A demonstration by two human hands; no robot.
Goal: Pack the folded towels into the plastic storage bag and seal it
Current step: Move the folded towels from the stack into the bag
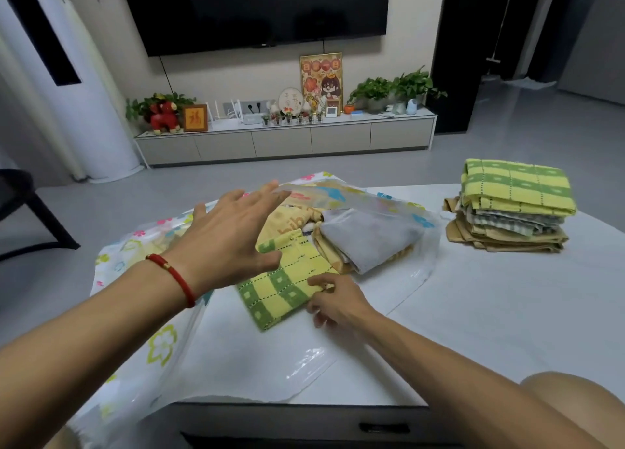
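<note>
With my left hand (233, 242) spread open I lift the bag (378, 205) mouth's upper flap so my right hand (334, 300), pinching the green towel (280, 289), can slide it in beside the grey one; the stack (510, 208) waits right of the bag.

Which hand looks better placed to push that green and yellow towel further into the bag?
The right hand: its fingers already pinch the towel's near edge. The left hand is lifting the bag's top layer.
</note>
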